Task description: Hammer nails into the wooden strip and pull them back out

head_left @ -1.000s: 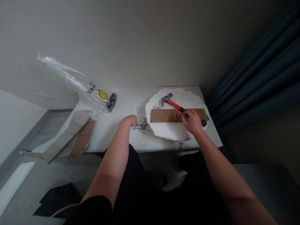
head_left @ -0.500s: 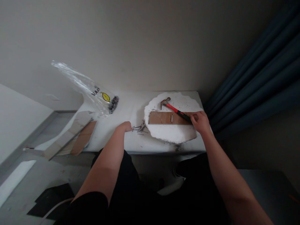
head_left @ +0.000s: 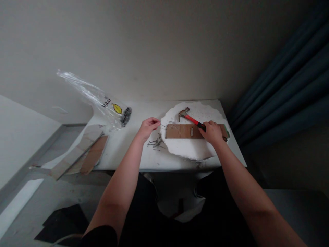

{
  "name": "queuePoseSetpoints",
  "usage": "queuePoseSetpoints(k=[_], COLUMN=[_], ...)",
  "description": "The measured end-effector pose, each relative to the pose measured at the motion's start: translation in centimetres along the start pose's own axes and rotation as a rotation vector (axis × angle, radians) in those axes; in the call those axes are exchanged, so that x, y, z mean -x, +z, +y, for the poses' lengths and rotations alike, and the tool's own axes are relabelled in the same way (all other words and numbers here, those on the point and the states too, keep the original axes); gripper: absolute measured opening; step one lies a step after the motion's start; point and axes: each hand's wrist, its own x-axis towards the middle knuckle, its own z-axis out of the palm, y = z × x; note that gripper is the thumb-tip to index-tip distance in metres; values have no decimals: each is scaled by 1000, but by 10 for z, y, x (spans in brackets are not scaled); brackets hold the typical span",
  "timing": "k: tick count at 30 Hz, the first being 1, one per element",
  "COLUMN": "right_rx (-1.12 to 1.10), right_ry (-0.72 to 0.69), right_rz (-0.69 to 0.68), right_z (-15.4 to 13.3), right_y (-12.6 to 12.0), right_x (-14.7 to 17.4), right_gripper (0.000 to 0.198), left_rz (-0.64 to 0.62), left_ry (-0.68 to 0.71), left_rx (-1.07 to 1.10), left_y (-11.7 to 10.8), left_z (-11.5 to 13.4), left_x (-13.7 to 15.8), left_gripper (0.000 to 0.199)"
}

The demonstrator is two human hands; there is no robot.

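My left hand (head_left: pixel 149 127) pinches a thin nail (head_left: pixel 163 125) between thumb and fingertips, just off the left end of a brown wooden board (head_left: pixel 181 133). Closed around the black end of a claw hammer (head_left: pixel 194 120) is my right hand (head_left: pixel 212 132), which covers part of the board. The hammer's metal head points to the upper left; its handle is red and black. Beneath the board lies a rough-edged white slab (head_left: pixel 185 147). Small nail heads or dots show near the board's left end. Loose nails (head_left: pixel 156 142) form a small pile below my left hand.
A clear plastic bag (head_left: pixel 102 99) with dark contents at its lower end stands at the table's back left. Flat board pieces (head_left: pixel 94 154) overhang the left edge of the white table (head_left: pixel 128 156). A dark blue curtain (head_left: pixel 288 75) hangs at the right.
My left hand has risen from the nail pile toward the board, with a nail in it. My right hand has shifted left along the hammer handle, its grip now covering more of the handle.
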Motion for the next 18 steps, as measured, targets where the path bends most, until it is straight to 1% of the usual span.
queuePoseSetpoints(k=[2, 5, 10, 13, 16, 18], right_rx=[32, 63, 118, 151, 189, 207], right_ry=[-1, 10, 54, 60, 43, 19], right_rz=[-28, -12, -22, -31, -13, 2], right_z=[-8, -17, -24, -25, -27, -28], right_y=[5, 10, 13, 15, 17, 18], right_x=[-4, -9, -20, -26, -29, -30], right_gripper=[39, 41, 37, 35, 34, 34], left_rz=[-71, -89, -48, -37, -83, -130], left_ry=[-25, -2, 71, 137, 188, 189], left_rx=[57, 79, -74, -166, -210, -208], left_y=[8, 14, 19, 25, 33, 38], left_z=[-9, -20, -36, -42, -47, -52], left_x=[5, 5, -6, -9, -11, -12], left_gripper=[34, 35, 38, 32, 30, 30])
